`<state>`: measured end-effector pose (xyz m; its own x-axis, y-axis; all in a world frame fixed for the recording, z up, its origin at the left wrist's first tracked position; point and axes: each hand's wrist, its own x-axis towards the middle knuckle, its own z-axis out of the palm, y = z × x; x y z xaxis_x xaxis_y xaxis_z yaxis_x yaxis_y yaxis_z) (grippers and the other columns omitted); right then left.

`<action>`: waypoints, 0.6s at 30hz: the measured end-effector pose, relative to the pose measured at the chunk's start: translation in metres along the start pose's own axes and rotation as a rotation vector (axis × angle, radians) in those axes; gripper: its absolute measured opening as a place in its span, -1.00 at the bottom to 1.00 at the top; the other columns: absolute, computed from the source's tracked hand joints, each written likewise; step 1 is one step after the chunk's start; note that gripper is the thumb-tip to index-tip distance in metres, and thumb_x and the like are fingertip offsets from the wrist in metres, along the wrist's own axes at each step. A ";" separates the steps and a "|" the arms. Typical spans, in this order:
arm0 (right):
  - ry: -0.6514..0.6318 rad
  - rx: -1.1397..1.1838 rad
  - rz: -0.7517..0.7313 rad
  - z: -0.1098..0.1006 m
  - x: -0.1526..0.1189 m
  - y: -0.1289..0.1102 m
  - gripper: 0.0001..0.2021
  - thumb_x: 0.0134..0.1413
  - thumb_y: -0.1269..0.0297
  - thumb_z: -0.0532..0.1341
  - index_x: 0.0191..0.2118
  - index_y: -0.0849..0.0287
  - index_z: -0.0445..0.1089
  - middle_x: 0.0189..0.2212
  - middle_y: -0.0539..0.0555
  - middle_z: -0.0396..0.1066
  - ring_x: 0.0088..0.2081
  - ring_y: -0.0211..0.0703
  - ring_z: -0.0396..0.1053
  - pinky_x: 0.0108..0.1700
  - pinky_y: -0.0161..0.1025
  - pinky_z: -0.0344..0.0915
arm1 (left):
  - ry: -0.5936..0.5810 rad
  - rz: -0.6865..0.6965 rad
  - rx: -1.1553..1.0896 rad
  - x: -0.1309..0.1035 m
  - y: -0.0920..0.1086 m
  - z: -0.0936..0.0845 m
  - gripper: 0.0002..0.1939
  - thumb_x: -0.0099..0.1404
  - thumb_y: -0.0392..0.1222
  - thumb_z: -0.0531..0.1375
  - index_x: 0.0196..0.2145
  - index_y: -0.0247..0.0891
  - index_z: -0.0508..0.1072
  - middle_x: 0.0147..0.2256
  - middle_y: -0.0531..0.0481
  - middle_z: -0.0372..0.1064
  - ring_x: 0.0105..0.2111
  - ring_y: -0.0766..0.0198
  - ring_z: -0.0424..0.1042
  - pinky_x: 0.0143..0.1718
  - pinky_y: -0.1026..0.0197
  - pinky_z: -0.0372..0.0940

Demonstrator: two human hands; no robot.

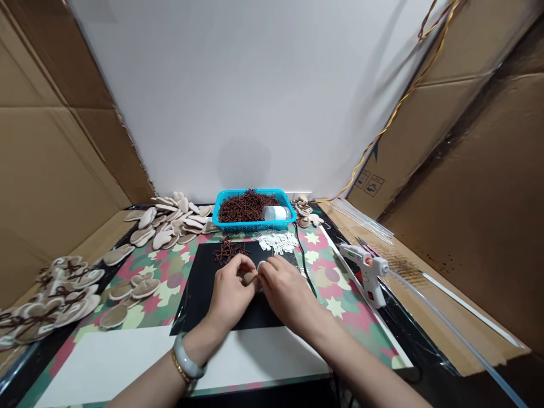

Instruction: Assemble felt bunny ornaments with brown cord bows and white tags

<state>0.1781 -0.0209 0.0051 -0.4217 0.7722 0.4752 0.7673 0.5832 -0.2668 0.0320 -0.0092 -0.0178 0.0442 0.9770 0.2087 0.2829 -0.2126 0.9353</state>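
Observation:
Over the black mat (195,294), my left hand (233,288) and my right hand (278,286) meet with fingertips pinched together. Between them is a small brown fabric piece (249,278), mostly covered by the fingers. My left hand grips it; what my right fingertips pinch is hidden. Just beyond my hands lie a small heap of dark brown bows (227,251) and a pile of white tags (278,242). Farther back, a blue basket (255,226) holds many more brown bows and a white-lidded jar (275,213).
Beige fabric pieces (161,221) are heaped at the back left, with bow-tied ones (63,292) at the far left. To the right rests a white glue gun (369,275) with a long clear stick. Cardboard walls (480,187) flank the table; a black cable (304,260) runs near the basket.

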 end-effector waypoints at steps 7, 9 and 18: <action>0.193 0.529 0.250 0.012 -0.015 0.013 -0.86 0.16 0.41 0.17 -0.42 0.18 0.39 -0.52 0.03 0.40 -0.49 -0.23 0.31 -0.42 -0.33 0.20 | 0.039 -0.409 -0.773 -0.007 0.003 0.015 -0.60 -0.09 -0.24 0.45 -0.24 -0.35 0.58 -0.28 -0.12 0.57 -0.28 0.22 0.52 -0.18 0.21 0.41; 0.155 0.604 0.325 0.010 -0.014 0.015 -0.85 0.14 0.37 0.18 -0.45 0.19 0.38 -0.55 0.01 0.39 -0.53 -0.25 0.27 -0.45 -0.34 0.18 | 0.039 -0.426 -0.797 -0.009 0.006 0.016 -0.62 -0.08 -0.25 0.46 -0.25 -0.37 0.59 -0.26 -0.15 0.58 -0.28 0.22 0.52 -0.18 0.22 0.40; -0.008 0.585 0.547 0.024 -0.002 0.026 -0.88 -0.05 0.48 0.19 -0.54 0.23 0.39 -0.63 -0.03 0.34 -0.55 -0.29 0.20 -0.50 -0.37 0.04 | 0.017 -0.330 -0.745 -0.025 0.012 0.021 -0.69 -0.02 -0.22 0.47 -0.27 -0.31 0.61 -0.28 -0.10 0.59 -0.28 0.25 0.52 -0.21 0.29 0.40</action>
<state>0.1876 -0.0010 -0.0230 -0.0644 0.9874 0.1449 0.4891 0.1578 -0.8578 0.0544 -0.0363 -0.0175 0.0539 0.9923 -0.1117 -0.4327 0.1241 0.8929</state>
